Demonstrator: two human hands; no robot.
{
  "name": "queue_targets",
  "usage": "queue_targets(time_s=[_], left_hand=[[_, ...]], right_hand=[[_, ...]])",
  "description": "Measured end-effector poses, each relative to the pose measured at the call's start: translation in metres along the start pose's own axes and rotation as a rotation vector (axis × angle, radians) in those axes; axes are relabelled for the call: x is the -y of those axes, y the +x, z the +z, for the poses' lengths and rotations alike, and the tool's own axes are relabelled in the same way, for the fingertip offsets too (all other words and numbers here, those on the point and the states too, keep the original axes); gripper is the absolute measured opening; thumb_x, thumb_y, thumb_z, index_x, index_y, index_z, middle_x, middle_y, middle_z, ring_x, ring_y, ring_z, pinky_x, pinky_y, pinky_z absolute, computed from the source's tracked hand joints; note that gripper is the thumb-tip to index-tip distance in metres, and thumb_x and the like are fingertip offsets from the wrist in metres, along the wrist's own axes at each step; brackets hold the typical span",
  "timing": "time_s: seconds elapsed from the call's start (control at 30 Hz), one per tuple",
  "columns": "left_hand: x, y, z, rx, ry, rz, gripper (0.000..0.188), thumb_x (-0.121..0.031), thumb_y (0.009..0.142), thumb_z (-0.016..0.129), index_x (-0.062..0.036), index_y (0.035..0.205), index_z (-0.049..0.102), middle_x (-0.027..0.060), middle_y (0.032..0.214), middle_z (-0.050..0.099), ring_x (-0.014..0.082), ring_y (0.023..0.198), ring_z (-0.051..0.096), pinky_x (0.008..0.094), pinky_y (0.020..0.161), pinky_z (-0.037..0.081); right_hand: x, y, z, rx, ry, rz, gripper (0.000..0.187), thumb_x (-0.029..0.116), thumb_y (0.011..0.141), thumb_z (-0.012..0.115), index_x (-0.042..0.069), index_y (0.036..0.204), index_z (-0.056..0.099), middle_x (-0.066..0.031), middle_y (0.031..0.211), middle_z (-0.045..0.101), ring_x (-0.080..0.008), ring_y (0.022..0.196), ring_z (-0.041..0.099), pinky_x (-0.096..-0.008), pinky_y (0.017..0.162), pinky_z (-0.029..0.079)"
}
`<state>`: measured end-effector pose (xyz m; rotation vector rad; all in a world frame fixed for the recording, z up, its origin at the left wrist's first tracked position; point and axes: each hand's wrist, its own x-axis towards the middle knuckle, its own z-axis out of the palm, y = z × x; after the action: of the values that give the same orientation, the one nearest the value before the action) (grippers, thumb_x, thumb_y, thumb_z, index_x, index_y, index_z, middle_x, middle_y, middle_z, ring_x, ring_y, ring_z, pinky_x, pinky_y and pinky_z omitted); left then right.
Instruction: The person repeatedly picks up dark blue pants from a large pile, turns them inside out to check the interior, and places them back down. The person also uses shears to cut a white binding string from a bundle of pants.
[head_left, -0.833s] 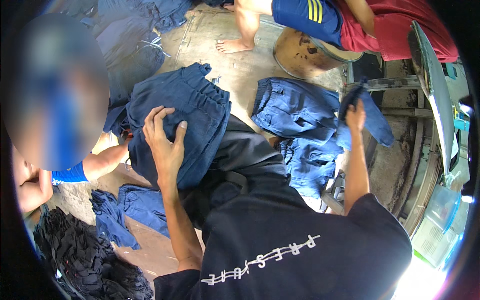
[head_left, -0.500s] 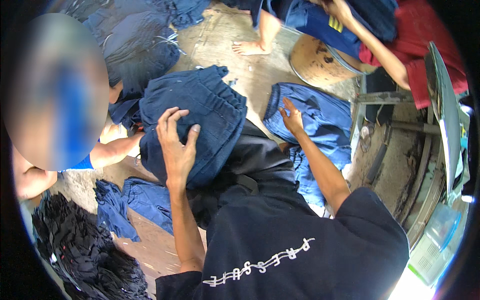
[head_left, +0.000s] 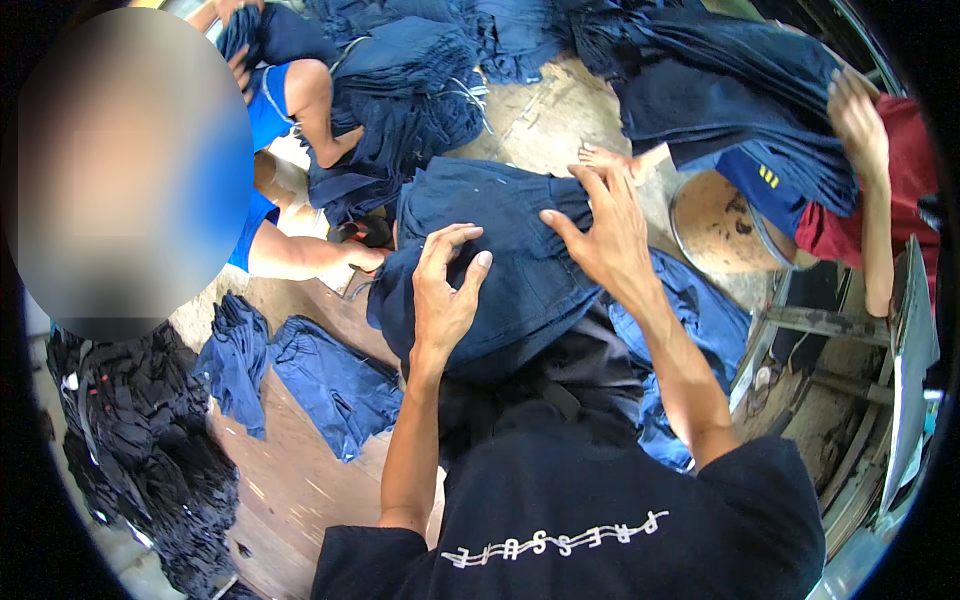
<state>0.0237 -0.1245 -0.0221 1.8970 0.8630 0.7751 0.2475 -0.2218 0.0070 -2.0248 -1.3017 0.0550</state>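
Across the lap (head_left: 590, 365): navy pile (head_left: 515, 285) of cloth, layered, bulky, rounded at the left, gathered toward the upper right. Number of pieces: cannot tell.

Over its near left part, left hand (head_left: 447, 292), fingers curved, thumb apart, gripping nothing visible. At its upper right, right hand (head_left: 612, 235), spread wide, thumb and fingers apart, no cloth pinched as far as visible. Light touch or slight hover: cannot tell for either.

Looks like settling or squaring the pile between both hands. Next move, as judged: calls for even pressure from both sides, edges lined up, layers kept from sliding off the lap. If lifting, calls for fingers beneath and thumbs on top.

Just right of the lap, blue garments (head_left: 697, 305), partly hidden by the right forearm. Left on the floor (head_left: 290, 490), crumpled piece (head_left: 235, 360) beside flat shorts (head_left: 335, 385). Farther left, black heap (head_left: 140, 440). Beyond the pile, blue heap (head_left: 400, 115). Upper right, rusty drum (head_left: 720, 220) and co-worker's hand (head_left: 858, 120) against dark cloth (head_left: 740, 115).
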Motion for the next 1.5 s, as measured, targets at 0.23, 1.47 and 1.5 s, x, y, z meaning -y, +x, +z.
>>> queue_targets(time_s=[0.23,1.47,1.5], left_hand=[[-0.018,0.055,0.004,-0.003,0.05,0.013,0.036,-0.024,0.099,0.079,-0.0002,0.126,0.074,0.0193,0.121,0.074,0.0325,0.111,0.075,0.041,0.096,0.059],[-0.111,0.028,-0.065,-0.065,-0.182,-0.103,0.025,-0.011,0.111,0.06,0.004,0.126,0.072,-0.0098,0.091,0.056,0.0003,0.08,0.046,0.0189,0.068,0.036],[-0.11,0.027,-0.066,-0.071,-0.227,-0.016,0.022,-0.015,0.113,0.057,0.002,0.12,0.07,-0.0088,0.091,0.056,0.0008,0.08,0.047,0.0193,0.068,0.036]], right_hand=[[0.031,-0.019,-0.001,0.034,-0.076,0.019,0.044,0.023,0.086,0.087,0.006,0.124,0.073,-0.0175,0.134,0.057,-0.0397,0.127,0.055,-0.0548,0.1,0.048],[0.059,-0.003,-0.066,0.136,1.013,0.16,0.06,0.0,0.091,0.078,0.001,0.148,0.062,-0.0055,0.12,0.074,-0.009,0.095,0.066,-0.0247,0.087,0.053],[0.061,-0.005,-0.069,0.062,0.861,0.106,0.056,-0.002,0.091,0.075,-0.001,0.145,0.064,-0.0057,0.121,0.075,-0.0094,0.1,0.067,-0.025,0.091,0.053]])
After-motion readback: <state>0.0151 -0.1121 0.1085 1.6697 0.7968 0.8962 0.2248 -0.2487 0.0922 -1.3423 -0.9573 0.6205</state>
